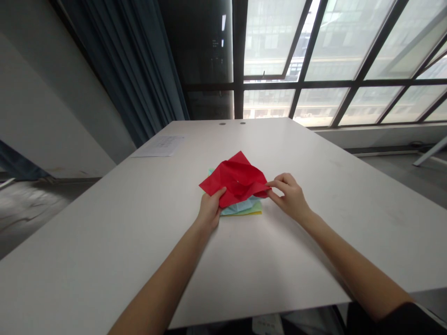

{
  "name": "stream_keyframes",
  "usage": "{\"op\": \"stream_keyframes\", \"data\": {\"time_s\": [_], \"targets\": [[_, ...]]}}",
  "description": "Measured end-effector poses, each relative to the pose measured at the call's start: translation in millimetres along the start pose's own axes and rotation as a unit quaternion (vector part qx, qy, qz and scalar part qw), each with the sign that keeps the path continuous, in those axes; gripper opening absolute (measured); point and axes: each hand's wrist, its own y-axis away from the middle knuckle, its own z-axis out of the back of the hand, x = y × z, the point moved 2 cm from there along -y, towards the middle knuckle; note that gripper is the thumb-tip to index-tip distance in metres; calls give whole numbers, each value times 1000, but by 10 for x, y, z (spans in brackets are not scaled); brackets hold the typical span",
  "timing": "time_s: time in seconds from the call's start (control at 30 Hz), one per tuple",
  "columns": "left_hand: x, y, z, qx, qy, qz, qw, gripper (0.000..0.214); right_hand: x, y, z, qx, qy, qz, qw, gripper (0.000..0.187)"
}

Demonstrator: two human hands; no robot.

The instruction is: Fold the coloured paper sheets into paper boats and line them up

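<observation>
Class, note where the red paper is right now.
In the head view the red paper sits at the middle of the white table, gripped by the left hand and right hand, over a stack of pastel sheets.

The white surface [314,232] carries a stack of pastel sheets [244,209] near its middle, mostly covered by a red paper [235,179]. A printed sheet [159,145] lies flat at the far left corner.
</observation>
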Motion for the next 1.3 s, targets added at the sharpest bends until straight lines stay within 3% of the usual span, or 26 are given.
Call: {"op": "stream_keyframes", "data": {"time_s": [0.2, 0.33, 0.47, 0.6, 0.7, 0.77, 0.9, 1.1, 1.3], "targets": [[26, -102, 52, -15, 73, 35, 997, 20, -15, 30, 11, 66, -10, 107, 992, 14], [15, -89, 37, -4, 80, 28, 996, 19, -8, 28, -3, 92, -35, 120, 988, 16], [13, -87, 40, 18, 63, -11, 998, 17, -49, 30, -5, 110, -66, 60, 990, 26], [4, -100, 52, 32, 46, -30, 998, 16, -175, 34, -13, 109, -133, -66, 983, 32], [-12, -71, 30, 56, 39, -23, 997, 17, -255, 31, -43, 109, -197, -166, 960, 26], [-20, -30, -1, 80, 37, -11, 996, 18, -271, 33, -83, 145, -243, -206, 937, 24], [-35, 69, -74, 138, 41, 17, 989, 21, -245, 61, -177, 206, -335, -237, 888, 25], [-54, 151, -119, 176, 41, 44, 983, 25, -178, 117, -300, 201, -461, -262, 824, 31], [-18, 106, -100, 180, 35, 50, 982, 27, -119, 117, -287, 186, -486, -278, 807, 51]]}}
